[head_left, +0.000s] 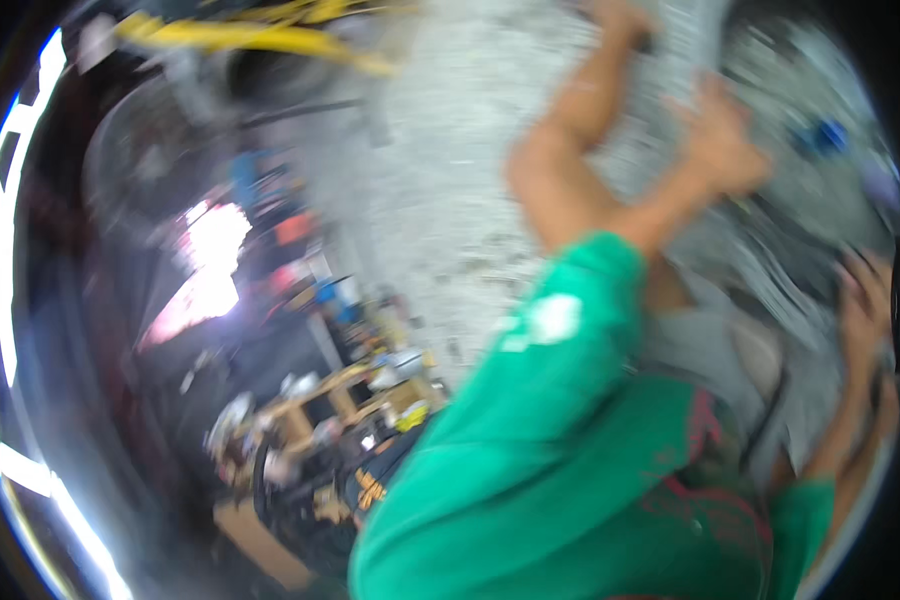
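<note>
The picture is smeared by motion. My left hand (pixel 720 145) reaches out from a green sleeve, past my bent bare leg (pixel 560 170). Its thumb and fingers look spread, and I make out nothing in them. At the right rim my right hand (pixel 865 300) has its fingers stretched apart, beside a large grey shape (pixel 800 225) whose kind is too blurred to tell. A small blue spot (pixel 825 137) shows on the grey area beyond my left hand. Whether either hand presses on the grey shape I cannot tell.
A pale, worn floor (pixel 450 150) stretches ahead. To the left stand a fan-like round guard (pixel 145 150), yellow metal bars (pixel 260 35) and a wooden tray (pixel 305 420) amid tools and loose clutter. A cardboard piece (pixel 260 540) lies at lower left.
</note>
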Tool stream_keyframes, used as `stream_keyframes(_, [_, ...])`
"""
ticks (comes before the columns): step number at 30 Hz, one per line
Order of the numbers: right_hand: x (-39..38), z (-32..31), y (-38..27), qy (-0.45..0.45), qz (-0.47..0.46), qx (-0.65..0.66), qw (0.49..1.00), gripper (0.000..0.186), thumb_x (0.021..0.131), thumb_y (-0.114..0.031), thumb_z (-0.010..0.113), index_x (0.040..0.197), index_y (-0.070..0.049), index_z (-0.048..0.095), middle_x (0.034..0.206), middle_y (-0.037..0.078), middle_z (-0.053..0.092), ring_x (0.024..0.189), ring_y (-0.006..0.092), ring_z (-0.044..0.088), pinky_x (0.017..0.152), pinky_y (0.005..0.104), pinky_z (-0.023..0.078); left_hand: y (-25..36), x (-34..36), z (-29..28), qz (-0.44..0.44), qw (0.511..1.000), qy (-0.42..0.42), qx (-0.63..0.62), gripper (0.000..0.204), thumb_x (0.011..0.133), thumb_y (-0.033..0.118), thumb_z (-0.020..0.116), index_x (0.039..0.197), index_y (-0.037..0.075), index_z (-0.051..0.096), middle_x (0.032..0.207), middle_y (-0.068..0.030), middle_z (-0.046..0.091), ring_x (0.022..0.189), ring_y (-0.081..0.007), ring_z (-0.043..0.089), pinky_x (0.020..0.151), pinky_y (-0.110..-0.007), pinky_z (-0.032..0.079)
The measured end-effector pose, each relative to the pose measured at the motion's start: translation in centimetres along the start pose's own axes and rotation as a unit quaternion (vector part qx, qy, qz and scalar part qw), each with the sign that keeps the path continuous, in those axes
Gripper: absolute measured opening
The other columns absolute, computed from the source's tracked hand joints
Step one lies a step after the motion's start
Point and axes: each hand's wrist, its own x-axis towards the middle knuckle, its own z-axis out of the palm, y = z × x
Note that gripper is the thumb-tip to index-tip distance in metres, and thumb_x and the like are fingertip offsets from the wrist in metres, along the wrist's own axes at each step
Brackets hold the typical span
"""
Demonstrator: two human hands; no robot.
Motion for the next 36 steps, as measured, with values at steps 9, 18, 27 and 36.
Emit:
stream_keyframes(9, [3.3,-8.4,4.6,0.209,0.116,-0.055,0.969,0.017,0.083,-0.011,0.08,0.098,-0.004,0.077,0.101,0.008,0.071,0.097,0.0238,0.067,0.089,0.0322,0.052,-2.6,0.7,-4.6,0.055,0.991,0.068,0.099,0.055,0.086,0.049,0.074,0.124,0.01,0.072,0.154,-0.0257,0.045,0.151,-0.0408,0.03,0.123,-0.044,0.026])
stream_keyframes(18, [4.7,-2.4,-3.8,0.061,-0.091,-0.063,0.992,0.019,0.08,-0.032,0.082,0.096,-0.021,0.081,0.098,-0.002,0.072,0.098,0.0194,0.064,0.091,0.0347,0.045,-2.2,0.7,-3.2,0.049,0.992,0.069,0.097,0.051,0.085,0.048,0.073,0.122,0.012,0.073,0.154,-0.0252,0.046,0.15,-0.0407,0.031,0.124,-0.044,0.024])
stream_keyframes(27, [3.0,0.6,-5.8,0.115,-0.015,-0.057,0.992,0.019,0.08,-0.026,0.083,0.099,-0.02,0.081,0.109,-0.002,0.069,0.11,0.0168,0.061,0.106,0.0401,0.035,-1.3,0.5,-2.4,0.046,0.993,0.071,0.083,0.053,0.084,0.05,0.074,0.122,0.014,0.073,0.154,-0.0241,0.046,0.15,-0.0406,0.031,0.123,-0.044,0.026])
stream_keyframes(36, [3.5,-8.8,0.5,0.172,0.224,0.11,0.953,0.016,0.08,-0.024,0.079,0.088,-0.011,0.076,0.094,0.007,0.066,0.096,0.0249,0.06,0.089,0.0459,0.044,-1.5,0.7,-5.0,0.033,0.996,0.038,0.07,0.051,0.087,0.049,0.073,0.123,0.014,0.073,0.154,-0.0206,0.048,0.153,-0.0382,0.027,0.123,-0.043,0.024])
